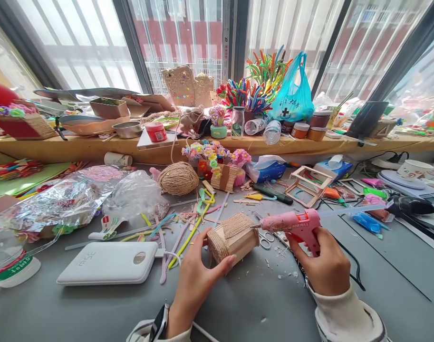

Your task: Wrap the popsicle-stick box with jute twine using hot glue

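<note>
My left hand (200, 266) grips a small container (242, 246) of pale wooden slats, tilted on its side, partly wrapped in jute twine (234, 225). Thumb and fingers close round its twine-covered end. In my right hand (325, 261) is a pink hot glue gun (291, 222), fingers wrapped round its handle. A clear glue stick (355, 209) juts from the gun's back. Its nozzle points left, close to the container's upper right edge; whether they touch I cannot tell. Scissors (265, 240) lie just behind the container.
A ball of twine (178, 178) sits behind my left hand, near a white power bank (108, 263) with a cable. Pipe cleaners, plastic wrap (134, 197), a small wooden frame (307, 185) and a tissue pack (266, 168) clutter the table. Jars and a blue bag (293, 92) line the ledge.
</note>
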`<action>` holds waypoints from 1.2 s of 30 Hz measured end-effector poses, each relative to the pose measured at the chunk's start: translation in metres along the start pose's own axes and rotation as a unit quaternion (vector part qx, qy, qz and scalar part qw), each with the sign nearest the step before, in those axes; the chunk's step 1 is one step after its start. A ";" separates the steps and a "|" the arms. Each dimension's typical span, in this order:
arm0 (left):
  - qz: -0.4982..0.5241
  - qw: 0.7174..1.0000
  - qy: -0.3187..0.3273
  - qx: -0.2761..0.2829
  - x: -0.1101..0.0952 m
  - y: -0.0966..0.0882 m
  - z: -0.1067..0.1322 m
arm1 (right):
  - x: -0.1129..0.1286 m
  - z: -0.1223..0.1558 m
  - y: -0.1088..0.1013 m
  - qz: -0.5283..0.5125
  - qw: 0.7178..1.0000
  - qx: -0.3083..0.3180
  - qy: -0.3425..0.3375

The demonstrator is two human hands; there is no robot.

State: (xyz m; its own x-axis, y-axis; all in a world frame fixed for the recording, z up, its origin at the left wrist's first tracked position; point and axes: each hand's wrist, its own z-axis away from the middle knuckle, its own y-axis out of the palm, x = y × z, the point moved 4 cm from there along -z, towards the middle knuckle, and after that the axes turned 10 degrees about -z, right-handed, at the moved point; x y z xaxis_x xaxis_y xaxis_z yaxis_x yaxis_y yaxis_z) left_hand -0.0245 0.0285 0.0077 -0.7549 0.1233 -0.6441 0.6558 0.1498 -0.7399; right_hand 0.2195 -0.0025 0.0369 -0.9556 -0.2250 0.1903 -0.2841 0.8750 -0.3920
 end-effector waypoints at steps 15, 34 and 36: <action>0.008 1.000 0.001 0.000 0.003 0.003 -0.001 | 0.000 0.000 -0.002 0.012 1.000 0.000 -0.006; 0.026 1.000 0.009 -0.016 0.004 0.001 0.000 | -0.016 0.000 -0.004 0.056 0.998 -0.037 0.015; 0.037 0.999 0.034 -0.012 0.003 -0.001 0.000 | -0.027 -0.001 -0.002 0.030 0.996 -0.017 0.077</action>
State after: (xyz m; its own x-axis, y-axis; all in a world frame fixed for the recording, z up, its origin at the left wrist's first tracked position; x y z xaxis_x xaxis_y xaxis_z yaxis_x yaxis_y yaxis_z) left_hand -0.0272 0.0284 0.0064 -0.7038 0.2010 -0.6814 0.7099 0.1604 -0.6858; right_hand 0.2460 0.0028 0.0336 -0.9466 -0.1057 0.3047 -0.2215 0.8998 -0.3760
